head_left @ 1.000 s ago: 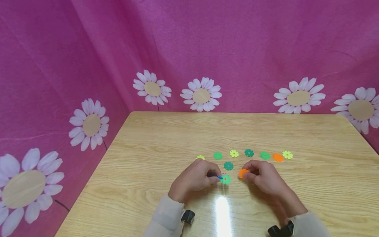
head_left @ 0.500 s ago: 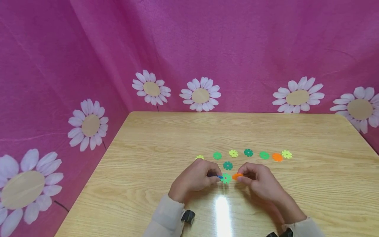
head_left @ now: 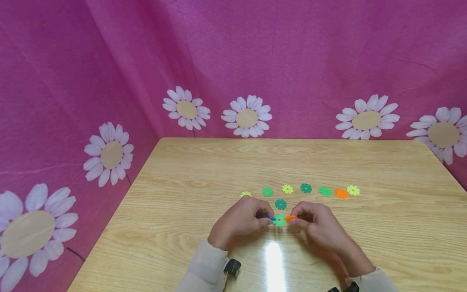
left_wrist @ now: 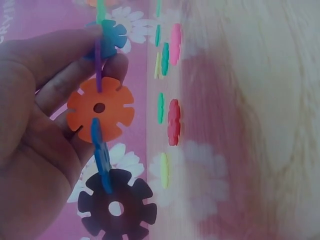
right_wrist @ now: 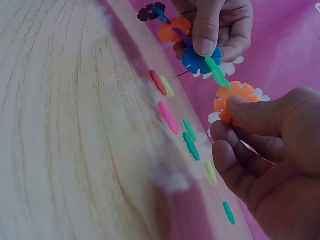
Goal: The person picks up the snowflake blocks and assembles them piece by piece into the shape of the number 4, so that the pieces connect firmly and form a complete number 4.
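Note:
My left hand point(head_left: 242, 217) pinches a blue interlocking disc point(right_wrist: 195, 61) in a short chain of notched discs. In the left wrist view, a purple disc point(left_wrist: 98, 67), an orange disc point(left_wrist: 82, 102), another blue disc point(left_wrist: 101, 155) and a dark disc point(left_wrist: 92, 200) hang linked along it. A green disc point(head_left: 279, 220) joins the chain's right end. Between thumb and fingers my right hand point(head_left: 321, 221) grips a second orange disc point(right_wrist: 242, 92), its edge meeting the green one's. The right wrist view cannot settle how deep their notches interlock.
Loose discs lie in a row on the wooden table point(head_left: 204, 162) beyond the hands, among them an orange disc point(head_left: 341, 194) and a yellow disc point(head_left: 353, 190). A dark green disc point(head_left: 280, 204) lies nearer. A pink flowered curtain point(head_left: 292, 61) surrounds the table.
My right hand has moved left and turned its orange disc from face-on to nearly edge-on, bringing it against the green disc. The left hand has stayed almost still with the chain.

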Motion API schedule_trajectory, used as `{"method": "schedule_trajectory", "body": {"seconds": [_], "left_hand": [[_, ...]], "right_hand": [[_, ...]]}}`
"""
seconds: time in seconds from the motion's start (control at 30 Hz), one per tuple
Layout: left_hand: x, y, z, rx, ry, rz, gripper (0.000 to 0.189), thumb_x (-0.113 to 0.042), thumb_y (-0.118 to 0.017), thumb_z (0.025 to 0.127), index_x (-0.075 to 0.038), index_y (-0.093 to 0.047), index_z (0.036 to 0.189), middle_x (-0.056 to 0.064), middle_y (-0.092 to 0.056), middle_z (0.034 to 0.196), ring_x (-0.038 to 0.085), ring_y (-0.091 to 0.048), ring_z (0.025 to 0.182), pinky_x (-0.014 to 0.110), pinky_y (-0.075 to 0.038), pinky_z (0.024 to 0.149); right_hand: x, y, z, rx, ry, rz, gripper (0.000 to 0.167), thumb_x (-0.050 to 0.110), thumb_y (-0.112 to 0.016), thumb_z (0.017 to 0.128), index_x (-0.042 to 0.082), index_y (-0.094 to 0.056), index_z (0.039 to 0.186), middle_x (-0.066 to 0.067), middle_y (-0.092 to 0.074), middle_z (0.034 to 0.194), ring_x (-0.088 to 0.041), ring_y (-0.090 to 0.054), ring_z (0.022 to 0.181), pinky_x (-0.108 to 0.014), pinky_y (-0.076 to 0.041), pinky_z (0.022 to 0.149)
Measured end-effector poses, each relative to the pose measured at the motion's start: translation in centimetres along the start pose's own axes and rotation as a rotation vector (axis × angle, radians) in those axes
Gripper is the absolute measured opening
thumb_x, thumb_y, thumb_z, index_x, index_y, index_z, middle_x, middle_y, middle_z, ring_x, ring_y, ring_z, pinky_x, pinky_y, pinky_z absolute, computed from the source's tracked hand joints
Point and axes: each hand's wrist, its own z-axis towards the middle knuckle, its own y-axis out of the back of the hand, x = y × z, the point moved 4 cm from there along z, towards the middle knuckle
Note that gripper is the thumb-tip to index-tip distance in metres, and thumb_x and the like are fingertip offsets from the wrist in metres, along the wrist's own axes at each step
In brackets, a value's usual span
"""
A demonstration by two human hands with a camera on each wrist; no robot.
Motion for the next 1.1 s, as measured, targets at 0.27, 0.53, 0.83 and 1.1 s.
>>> {"method": "schedule_trajectory", "body": {"seconds": [0.27, 0.53, 0.83, 1.1], "left_hand": [[-0.06, -0.13, 0.05, -0.002, -0.003, -0.017, 0.005, -0.011, -0.077, 0.089, -0.015, -0.075, 0.087, -0.016, -0.062, 0.076, 0.000, -0.053, 0.068, 0.016, -0.048, 0.063], [-0.19, -0.12, -0.13, -0.018, -0.009, -0.018, 0.004, -0.011, -0.076, 0.090, -0.015, -0.076, 0.088, -0.016, -0.064, 0.078, -0.001, -0.054, 0.068, 0.015, -0.049, 0.065], [-0.40, -0.41, -0.18, -0.039, -0.033, -0.003, 0.006, -0.009, -0.075, 0.090, -0.014, -0.077, 0.088, -0.014, -0.066, 0.079, -0.002, -0.051, 0.067, 0.015, -0.048, 0.064], [-0.44, -0.47, 0.08, -0.035, -0.019, 0.014, 0.006, -0.011, -0.075, 0.091, -0.015, -0.076, 0.087, -0.015, -0.064, 0.078, -0.002, -0.051, 0.067, 0.015, -0.048, 0.064]], "right_hand": [[0.00, -0.34, -0.04, -0.026, 0.082, -0.001, 0.009, 0.003, -0.077, 0.085, 0.010, -0.072, 0.083, 0.000, -0.071, 0.084, -0.014, -0.062, 0.075, -0.026, -0.050, 0.068], [-0.42, -0.79, -0.13, -0.082, 0.044, 0.007, 0.009, 0.002, -0.078, 0.083, 0.008, -0.073, 0.081, -0.001, -0.072, 0.080, -0.014, -0.061, 0.074, -0.026, -0.049, 0.066], [-0.65, -0.89, -0.31, -0.159, 0.010, -0.014, 0.010, 0.002, -0.081, 0.080, 0.010, -0.076, 0.078, 0.006, -0.072, 0.074, -0.011, -0.058, 0.070, -0.024, -0.046, 0.060], [-0.83, -0.84, -0.33, -0.179, -0.001, -0.004, 0.008, 0.003, -0.081, 0.080, 0.009, -0.076, 0.078, 0.006, -0.072, 0.074, -0.011, -0.060, 0.070, -0.024, -0.048, 0.061]]}}
